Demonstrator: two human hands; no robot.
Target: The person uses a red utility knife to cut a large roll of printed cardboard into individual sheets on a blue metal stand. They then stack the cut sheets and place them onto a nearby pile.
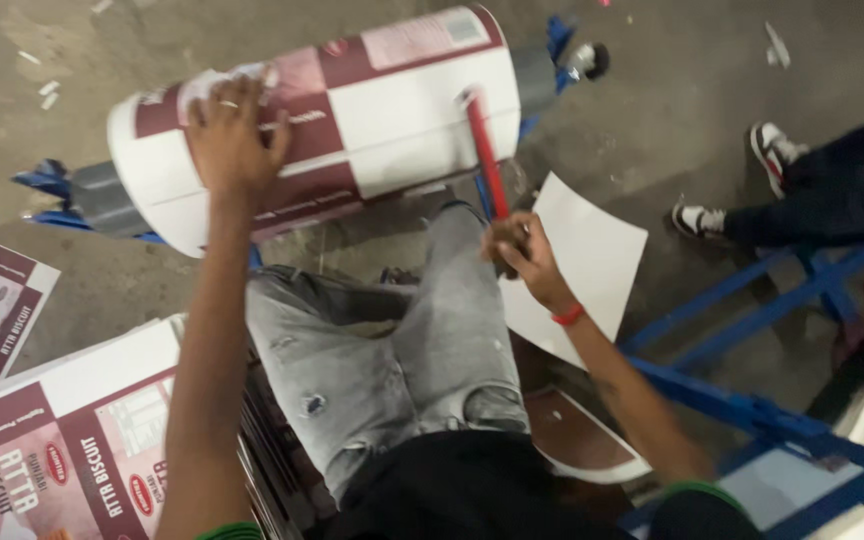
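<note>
**Roll pinned flat, red rod set against it**

My left hand (232,135) lies spread, palm down, on the roll (322,120), fingers wide over its maroon and white print, so the drum does not turn on its grey shaft (102,195). The roll sits across the blue stand (52,190) just past my knees (442,290), tilted, its right end higher. My right hand (522,255) is closed around the lower end of a red rod (484,150), whose tip touches the white face of the roll near the right end; held low like this, the rod reaches the surface while my arm stays clear of it

A loose white sheet (592,260) lies on the floor just beside my right hand, partly under my wrist. Printed sheets (62,440) are stacked at my left, close to my elbow. On the right a blue frame (752,400) and another person's legs (802,190) hem in that side; the bare floor (652,90) beyond the roll is the open room
</note>
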